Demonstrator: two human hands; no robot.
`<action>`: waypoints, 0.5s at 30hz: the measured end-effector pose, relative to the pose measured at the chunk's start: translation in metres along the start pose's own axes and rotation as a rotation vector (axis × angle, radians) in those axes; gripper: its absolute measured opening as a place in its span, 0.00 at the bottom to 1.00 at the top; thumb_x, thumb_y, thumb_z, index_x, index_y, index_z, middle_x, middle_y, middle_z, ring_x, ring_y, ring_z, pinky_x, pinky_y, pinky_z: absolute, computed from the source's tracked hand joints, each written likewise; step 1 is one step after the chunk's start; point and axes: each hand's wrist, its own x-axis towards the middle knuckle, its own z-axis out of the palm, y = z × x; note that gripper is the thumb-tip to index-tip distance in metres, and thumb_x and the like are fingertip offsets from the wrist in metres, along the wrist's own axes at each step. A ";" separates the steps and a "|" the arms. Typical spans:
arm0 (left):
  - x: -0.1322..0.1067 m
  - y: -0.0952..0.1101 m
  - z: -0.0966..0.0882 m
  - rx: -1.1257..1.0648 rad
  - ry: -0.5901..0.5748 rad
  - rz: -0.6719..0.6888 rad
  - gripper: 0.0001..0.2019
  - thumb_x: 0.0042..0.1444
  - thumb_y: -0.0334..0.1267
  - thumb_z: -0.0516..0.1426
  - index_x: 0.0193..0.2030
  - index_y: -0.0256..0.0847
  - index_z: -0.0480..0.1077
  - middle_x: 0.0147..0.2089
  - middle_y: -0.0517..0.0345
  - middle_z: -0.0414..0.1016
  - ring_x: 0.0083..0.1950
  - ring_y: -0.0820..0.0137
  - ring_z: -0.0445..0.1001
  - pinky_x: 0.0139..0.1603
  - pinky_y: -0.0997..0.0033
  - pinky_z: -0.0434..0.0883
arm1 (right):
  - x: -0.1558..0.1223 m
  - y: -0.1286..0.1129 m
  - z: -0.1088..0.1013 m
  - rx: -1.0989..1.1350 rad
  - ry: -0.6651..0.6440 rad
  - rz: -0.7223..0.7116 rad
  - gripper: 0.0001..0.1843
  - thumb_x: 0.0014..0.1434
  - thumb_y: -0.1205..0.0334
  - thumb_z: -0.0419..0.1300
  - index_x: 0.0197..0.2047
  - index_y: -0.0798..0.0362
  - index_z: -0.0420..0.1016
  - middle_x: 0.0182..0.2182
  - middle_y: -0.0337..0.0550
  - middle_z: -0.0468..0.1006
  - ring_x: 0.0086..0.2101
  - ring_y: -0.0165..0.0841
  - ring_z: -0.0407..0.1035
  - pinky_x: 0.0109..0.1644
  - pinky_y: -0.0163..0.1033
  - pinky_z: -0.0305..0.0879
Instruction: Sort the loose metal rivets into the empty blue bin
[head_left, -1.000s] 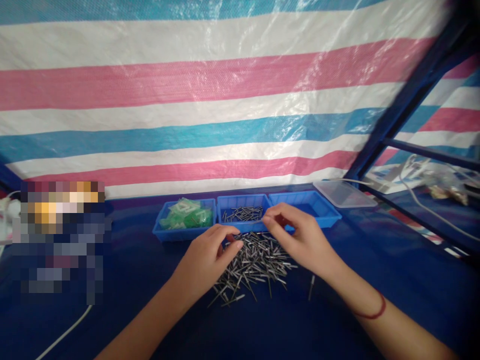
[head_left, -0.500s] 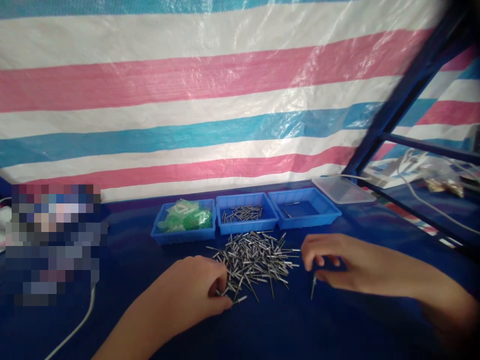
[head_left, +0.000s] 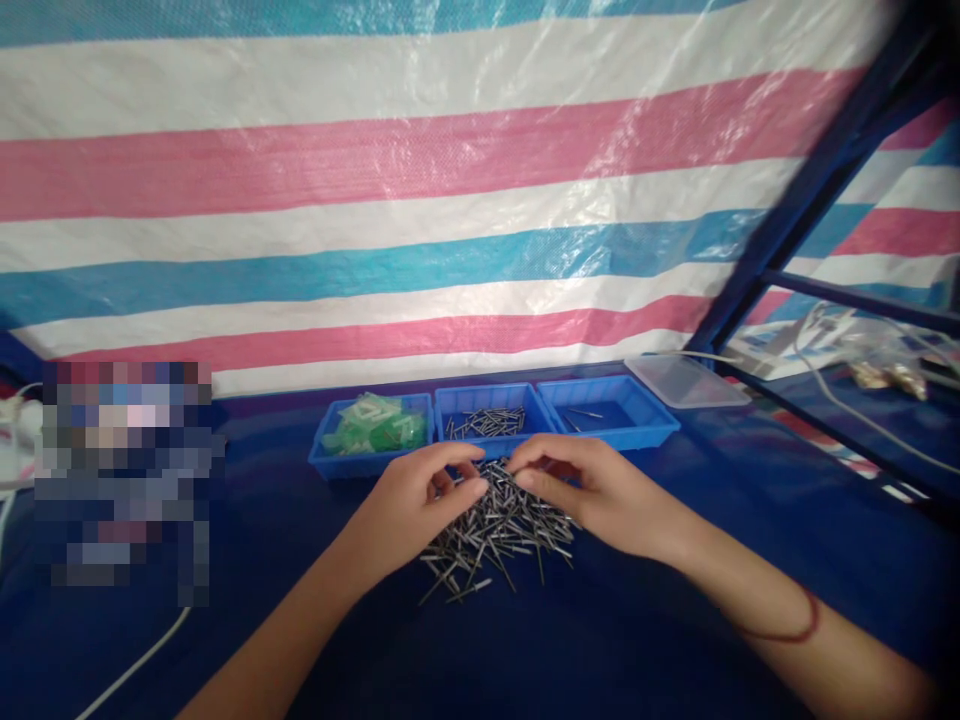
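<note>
A heap of silver blind rivets (head_left: 502, 525) lies loose on the dark blue table top. My left hand (head_left: 420, 495) is over the heap's far left part, thumb and forefinger apart, with nothing plainly visible between them. Facing it, my right hand (head_left: 581, 490) has its thumb and fingertips drawn together at the far side of the heap. A rivet seems pinched there, mostly hidden by the fingers. Both sets of fingertips are close together but apart.
Behind the heap stand three blue trays: one with green plastic packets (head_left: 375, 425), a middle tray (head_left: 495, 390) with rivets, and a right tray (head_left: 637, 440) with a few. A clear lid (head_left: 686, 382) lies beyond. A blue metal frame (head_left: 787, 230) rises at right; a white cable (head_left: 135, 665) runs at left.
My right hand has moved left from beside the heap, and the rivet under its thumb is gone from that spot. My left hand has moved up and right over the heap.
</note>
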 end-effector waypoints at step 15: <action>0.004 -0.012 0.014 -0.201 0.312 -0.048 0.06 0.56 0.38 0.58 0.35 0.38 0.72 0.24 0.64 0.68 0.24 0.76 0.65 0.25 0.77 0.61 | 0.025 0.012 0.039 0.494 0.030 0.056 0.07 0.60 0.59 0.57 0.37 0.54 0.73 0.29 0.39 0.71 0.31 0.28 0.65 0.36 0.36 0.61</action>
